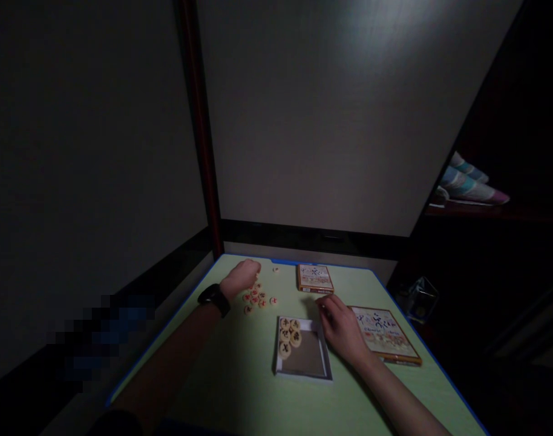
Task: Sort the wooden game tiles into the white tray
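Note:
My left hand [242,277], with a dark watch [214,298] on its wrist, reaches over the far left of the table. Its fingers are curled down at the edge of a loose group of Chinese chess pieces [255,299]; what they hold, if anything, is hidden. Beside the open box tray [304,376] is my right hand [342,330], its fingers bent together above the table. I cannot make out anything between those fingertips. Several larger black-marked chess pieces [284,335] lie in the left part of the tray.
A smaller game box [315,277] lies near the table's far edge. A larger box lid [386,335] lies right of my right hand. The green table [240,387] has blue edging and stands against wall panels [313,151]. Striped cloth items [471,181] sit on a shelf at right.

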Motion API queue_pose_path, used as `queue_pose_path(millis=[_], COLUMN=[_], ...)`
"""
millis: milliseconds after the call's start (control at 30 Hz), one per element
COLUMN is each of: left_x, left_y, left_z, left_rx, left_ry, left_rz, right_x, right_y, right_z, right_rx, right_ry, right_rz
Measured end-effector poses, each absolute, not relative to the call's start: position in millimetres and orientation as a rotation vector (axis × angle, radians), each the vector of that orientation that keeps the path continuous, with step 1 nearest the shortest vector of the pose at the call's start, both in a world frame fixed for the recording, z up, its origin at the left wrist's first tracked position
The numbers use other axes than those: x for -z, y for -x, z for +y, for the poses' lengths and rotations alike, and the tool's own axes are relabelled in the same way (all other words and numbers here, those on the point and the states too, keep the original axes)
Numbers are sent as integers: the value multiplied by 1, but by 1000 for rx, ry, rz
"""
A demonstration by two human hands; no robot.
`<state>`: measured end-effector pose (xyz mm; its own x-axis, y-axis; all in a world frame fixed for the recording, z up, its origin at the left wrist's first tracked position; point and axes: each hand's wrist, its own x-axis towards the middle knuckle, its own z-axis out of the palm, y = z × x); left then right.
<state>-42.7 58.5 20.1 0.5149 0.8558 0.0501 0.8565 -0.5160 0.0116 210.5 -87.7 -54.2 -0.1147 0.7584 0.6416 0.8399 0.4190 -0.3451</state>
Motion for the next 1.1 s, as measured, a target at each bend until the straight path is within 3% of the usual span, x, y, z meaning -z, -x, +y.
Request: queue_pose_path(millis=[167,400,767,967,1100], left_x=[-18,23,45,16,-24], left_y=[45,55,70,65,56], left_z=[42,-1,-28,-3,32], left_rx=[109,250,276,314,94], left_ry=[2763,2958,3084,3005,2835], left_rz=[-1434,-1178,-1409,-1373,-1463], right_x=[50,45,48,46,46], right_y=[-207,-197,-197,-199,-200], right_z=[-91,-100,-99,-99,-98], right_rx=[157,179,217,198,212], right_ry=[1344,1311,1328,1326,1323], right_rz=[-1922,-2040,-2079,-2066,-2074])
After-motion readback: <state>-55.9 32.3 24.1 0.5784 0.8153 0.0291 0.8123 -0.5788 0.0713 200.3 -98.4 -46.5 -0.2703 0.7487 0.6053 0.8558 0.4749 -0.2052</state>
